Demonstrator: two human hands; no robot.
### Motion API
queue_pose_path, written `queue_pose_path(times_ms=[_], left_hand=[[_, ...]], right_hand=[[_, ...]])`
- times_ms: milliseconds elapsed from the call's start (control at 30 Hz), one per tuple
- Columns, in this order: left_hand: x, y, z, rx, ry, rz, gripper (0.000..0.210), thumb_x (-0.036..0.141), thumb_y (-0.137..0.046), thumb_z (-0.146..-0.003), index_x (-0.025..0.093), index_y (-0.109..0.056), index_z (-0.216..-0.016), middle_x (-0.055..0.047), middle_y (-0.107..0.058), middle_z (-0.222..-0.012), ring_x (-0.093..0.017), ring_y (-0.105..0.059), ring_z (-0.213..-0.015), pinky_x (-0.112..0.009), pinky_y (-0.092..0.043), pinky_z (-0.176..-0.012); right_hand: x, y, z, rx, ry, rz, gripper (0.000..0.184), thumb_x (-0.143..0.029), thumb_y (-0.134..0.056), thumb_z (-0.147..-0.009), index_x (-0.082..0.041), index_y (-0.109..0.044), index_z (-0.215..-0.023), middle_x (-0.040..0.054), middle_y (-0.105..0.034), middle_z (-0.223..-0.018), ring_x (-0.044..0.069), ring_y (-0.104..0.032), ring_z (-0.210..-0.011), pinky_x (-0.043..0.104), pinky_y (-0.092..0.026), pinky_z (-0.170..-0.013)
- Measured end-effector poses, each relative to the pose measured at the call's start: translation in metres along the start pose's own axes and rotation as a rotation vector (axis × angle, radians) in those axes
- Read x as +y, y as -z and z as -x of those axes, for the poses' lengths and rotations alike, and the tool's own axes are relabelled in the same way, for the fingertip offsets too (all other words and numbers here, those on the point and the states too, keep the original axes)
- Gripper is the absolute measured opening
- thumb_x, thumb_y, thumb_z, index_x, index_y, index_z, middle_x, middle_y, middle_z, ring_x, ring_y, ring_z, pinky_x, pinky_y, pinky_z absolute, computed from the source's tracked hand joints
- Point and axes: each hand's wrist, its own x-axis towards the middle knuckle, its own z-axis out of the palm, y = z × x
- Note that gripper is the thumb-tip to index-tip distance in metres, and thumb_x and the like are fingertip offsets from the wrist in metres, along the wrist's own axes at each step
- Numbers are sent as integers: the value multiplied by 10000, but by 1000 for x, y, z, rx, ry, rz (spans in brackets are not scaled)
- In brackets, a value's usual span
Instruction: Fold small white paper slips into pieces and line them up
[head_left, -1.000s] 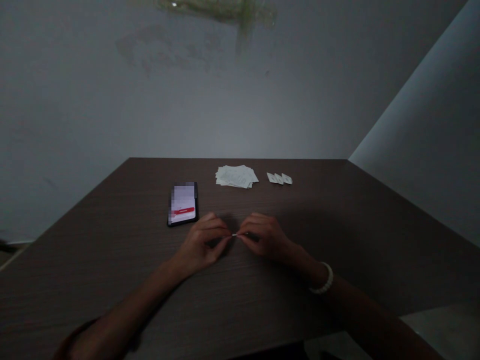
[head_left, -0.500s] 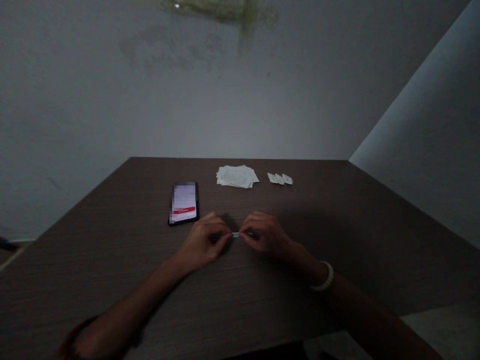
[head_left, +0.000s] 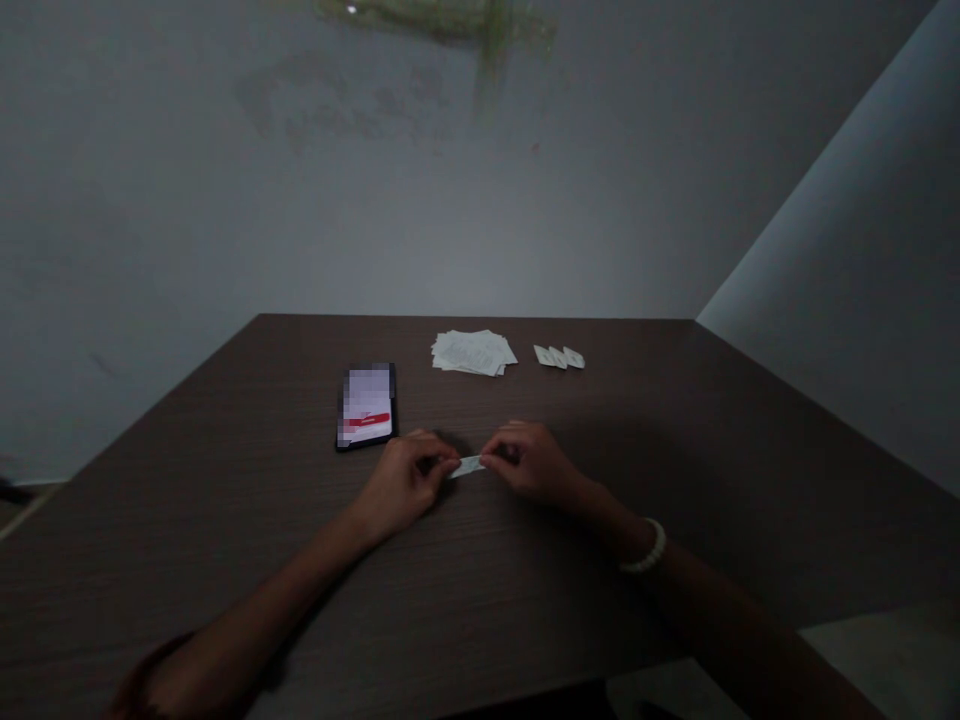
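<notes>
A small strip of white paper (head_left: 469, 466) is stretched between my two hands, just above or on the brown table. My left hand (head_left: 409, 470) pinches its left end between thumb and fingertips. At the right end, my right hand (head_left: 529, 460) grips it the same way, with a pale beaded bracelet on that wrist. Faint markings seem to show on the strip, too small to read. Beyond the hands lies a loose stack of white paper slips (head_left: 474, 353). To its right sit three small folded papers (head_left: 559, 357) in an overlapping row.
A phone (head_left: 366, 408) with a lit, partly pixelated screen lies left of the stack, close beyond my left hand. The brown table (head_left: 225, 480) meets a grey wall (head_left: 480, 220) at its far edge. Another wall slants along the right side.
The paper strip between my fingers shows wider and tilts up slightly to the right. My fingertips have shifted a little on it; phone, stack and folded papers stay put.
</notes>
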Motion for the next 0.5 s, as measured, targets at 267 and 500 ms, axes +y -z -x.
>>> queue_pose_path(times_ms=[267, 500], left_hand=[[-8, -4, 0, -73, -4, -206, 71, 161, -600, -833, 175, -669, -834, -39, -667, -803, -202, -564, -788, -332, -452, -711], [-8, -2, 2, -112, -40, -274, 170, 192, -580, -866, 193, -727, -952, -68, -625, -887, -223, -534, -877, -360, -450, -780]], right_hand=[[0, -1, -2, -55, -32, 76, 102, -212, -684, -792, -206, -714, -890, 4, -699, -764, 144, -575, -714, 262, -379, -676], [2, 3, -1, -109, 29, 180, 139, -228, -634, -838, -221, -731, -938, 31, -680, -824, 170, -551, -802, 281, -393, -713]])
